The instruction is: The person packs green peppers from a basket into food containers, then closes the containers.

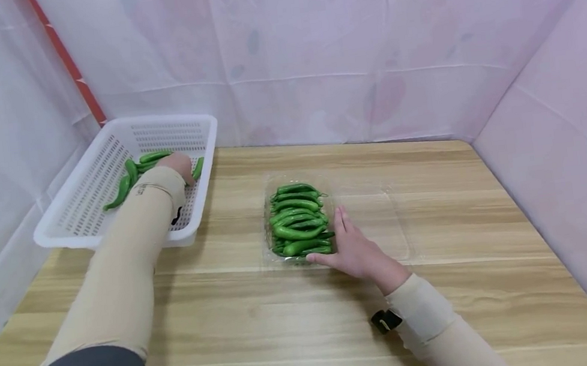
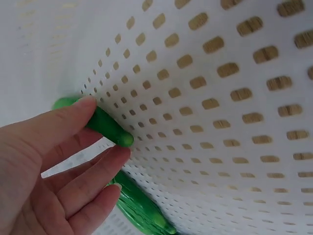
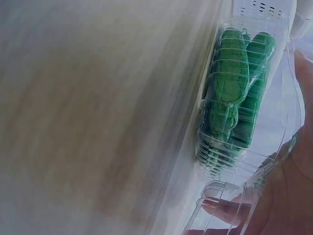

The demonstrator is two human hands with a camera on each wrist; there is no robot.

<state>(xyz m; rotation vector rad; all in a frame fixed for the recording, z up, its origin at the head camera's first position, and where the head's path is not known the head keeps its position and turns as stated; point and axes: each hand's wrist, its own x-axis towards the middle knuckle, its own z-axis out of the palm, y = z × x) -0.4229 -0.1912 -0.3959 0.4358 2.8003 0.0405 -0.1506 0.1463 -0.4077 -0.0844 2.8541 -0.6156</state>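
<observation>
In the head view, my left hand [image 1: 179, 167] reaches into a white perforated basket [image 1: 207, 214] at the left. The left wrist view shows its thumb and fingers pinching a green chili pepper [image 2: 110, 129] close to the basket wall. Another pepper [image 2: 139, 205] lies below those fingers. My right hand [image 1: 358, 254] rests at the near right corner of a clear plastic box [image 1: 268, 249], its fingers extended along the right side and its thumb at the near edge. Green peppers [image 1: 297, 219] lie side by side in the box, mostly crosswise. The right wrist view shows fingers [image 3: 222, 210] through clear plastic.
The box's clear lid [image 1: 385, 221] lies folded out to the right on the wooden table [image 1: 299, 327]. Several loose peppers [image 1: 131, 171] remain in the basket. White patterned sheeting [image 1: 305, 43] stands behind the table and along both sides.
</observation>
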